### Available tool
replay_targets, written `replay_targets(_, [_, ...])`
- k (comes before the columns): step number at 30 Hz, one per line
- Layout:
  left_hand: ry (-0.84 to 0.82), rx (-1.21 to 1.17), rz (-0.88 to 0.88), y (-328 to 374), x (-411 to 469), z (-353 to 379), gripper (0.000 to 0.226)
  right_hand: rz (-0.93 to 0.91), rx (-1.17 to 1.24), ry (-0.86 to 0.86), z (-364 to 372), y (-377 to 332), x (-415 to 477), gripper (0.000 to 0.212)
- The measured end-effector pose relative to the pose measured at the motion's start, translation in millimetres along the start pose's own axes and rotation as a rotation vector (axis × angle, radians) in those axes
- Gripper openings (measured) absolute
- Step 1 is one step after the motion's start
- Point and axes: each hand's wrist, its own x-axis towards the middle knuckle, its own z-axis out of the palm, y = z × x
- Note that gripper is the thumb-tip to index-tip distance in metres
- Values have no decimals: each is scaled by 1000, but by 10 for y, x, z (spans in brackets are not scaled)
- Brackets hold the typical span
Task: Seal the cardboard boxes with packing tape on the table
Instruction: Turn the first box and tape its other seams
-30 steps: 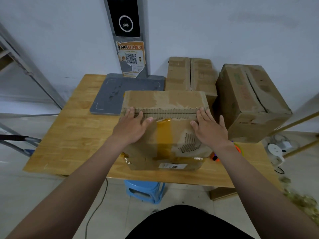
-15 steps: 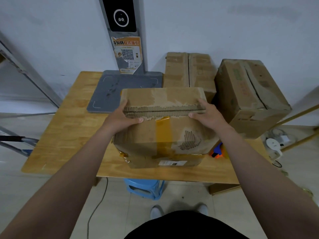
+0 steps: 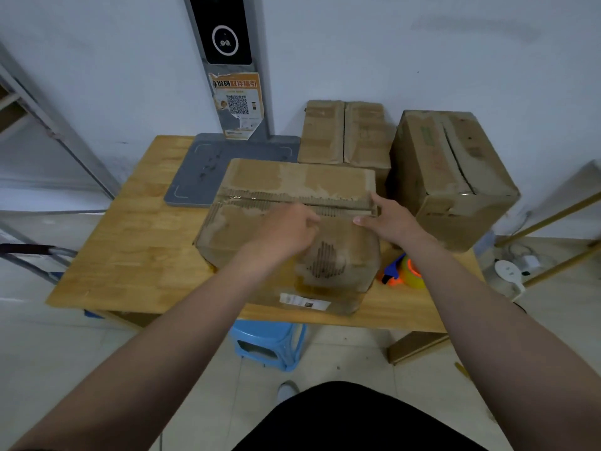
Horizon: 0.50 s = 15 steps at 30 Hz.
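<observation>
A worn cardboard box [image 3: 260,190] lies on the wooden table [image 3: 130,249], its top flaps meeting in a ragged seam of bare corrugation. My left hand [image 3: 286,232] hovers over the middle of the top with curled, blurred fingers near the seam. It covers the old brown tape strip, and a grip on anything is not visible. My right hand [image 3: 387,219] rests at the right end of the seam, fingers straight along the box edge and thumb on the near flap. An orange and blue tape dispenser [image 3: 406,271] with a yellow roll lies on the table right of the box.
Two more cardboard boxes stand at the back: one [image 3: 344,135] against the wall, a larger one [image 3: 448,170] at the right. A grey scale pad [image 3: 208,170] lies behind the box. A blue stool [image 3: 270,343] stands under the table's front edge.
My left hand left the left end of the seam and moved right to the box's middle. The box turned slightly, and my right hand stayed at the right end.
</observation>
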Motion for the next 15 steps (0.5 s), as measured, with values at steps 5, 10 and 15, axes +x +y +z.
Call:
replay_targets(5, [-136, 183, -63, 593, -154, 558, 60, -30, -70, -48, -20, 186, -397, 61])
replay_targets(10, [-105, 194, -177, 821, -281, 844, 64, -67, -343, -78, -93, 264, -726, 43])
replay_targets(15, [-147, 240, -54, 818, -699, 853, 64, -231, -433, 21, -142, 323, -987, 29])
